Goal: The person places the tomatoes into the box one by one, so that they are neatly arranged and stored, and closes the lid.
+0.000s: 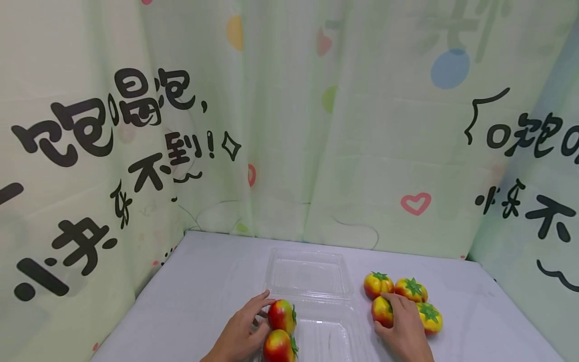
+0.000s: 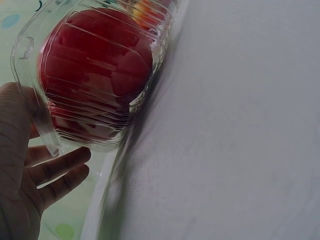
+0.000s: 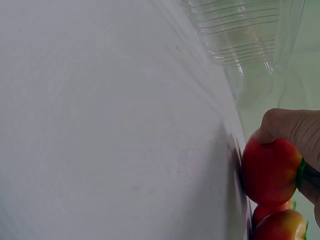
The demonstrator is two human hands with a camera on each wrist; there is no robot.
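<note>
A clear plastic clamshell box (image 1: 326, 338) stands with its lid (image 1: 308, 274) folded back on the far side. Two red-and-yellow tomatoes, one farther (image 1: 281, 315) and one nearer (image 1: 278, 347), sit along the box's left side. My left hand (image 1: 244, 328) is at that side, its fingers close by the farther tomato; the left wrist view has them loosely extended at the box's rim (image 2: 49, 135). To the right of the box, my right hand (image 1: 404, 322) grips another tomato (image 1: 382, 312) between thumb and fingers, as the right wrist view (image 3: 272, 170) also shows.
Beside and behind the right hand lie more tomatoes, at the back left (image 1: 377, 284), back right (image 1: 411, 288) and right (image 1: 430, 319). The white table (image 1: 203, 281) is bordered at the back and sides by a pale green printed curtain (image 1: 289, 151).
</note>
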